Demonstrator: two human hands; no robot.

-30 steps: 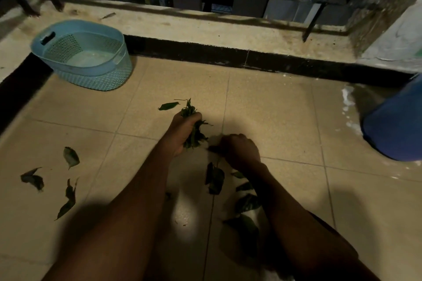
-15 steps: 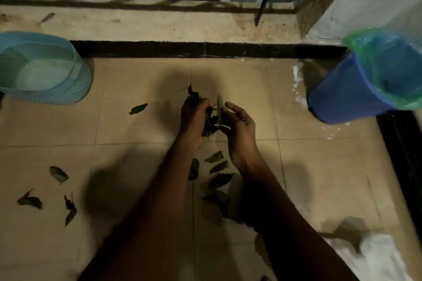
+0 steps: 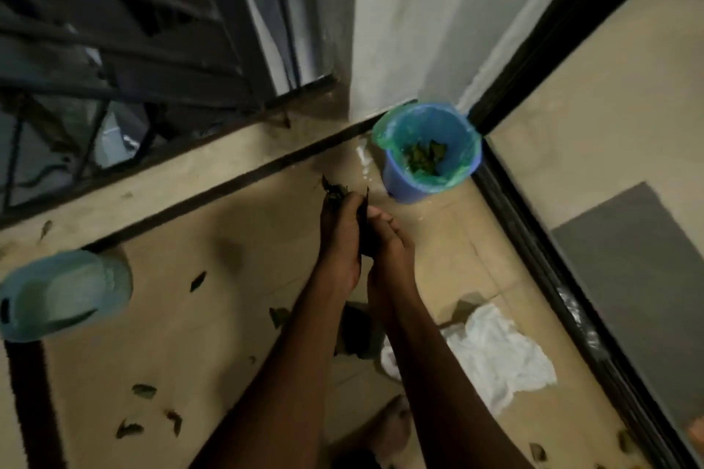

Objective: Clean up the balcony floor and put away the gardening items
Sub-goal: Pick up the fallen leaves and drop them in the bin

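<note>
I judge the balcony floor [image 3: 228, 316] part-cleared. The blue bin [image 3: 396, 179] stands in the corner with leaves already inside, just beyond my hands. My left hand [image 3: 339, 236] and right hand [image 3: 392, 247] curl together round a bunch of leaves [image 3: 335, 191]. Next I'd carry it over the rim and let go. Loose leaves [image 3: 198, 281] lie scattered behind.

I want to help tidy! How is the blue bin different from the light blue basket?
The blue bin has a green bag over its rim; the light blue basket has none. The bin holds leaves; the basket looks empty. The bin stands in the corner; the basket sits far left by the ledge. Both are open-topped, on the tiled floor.
</note>
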